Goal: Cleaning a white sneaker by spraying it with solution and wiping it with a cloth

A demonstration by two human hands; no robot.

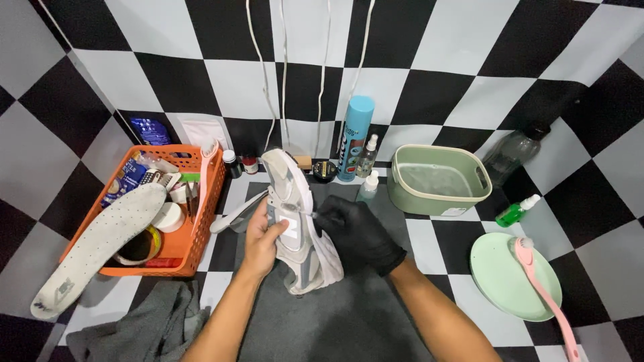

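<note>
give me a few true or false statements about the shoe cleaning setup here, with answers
1. The left hand is bare and grips the white sneaker. True.
2. The right hand wears a white glove. False: the glove is black.
3. The green tub holds water. True.
4. The insole lies flat on the grey mat. False: it leans on the orange basket.
5. The pink brush rests on the green lid. True.
</note>
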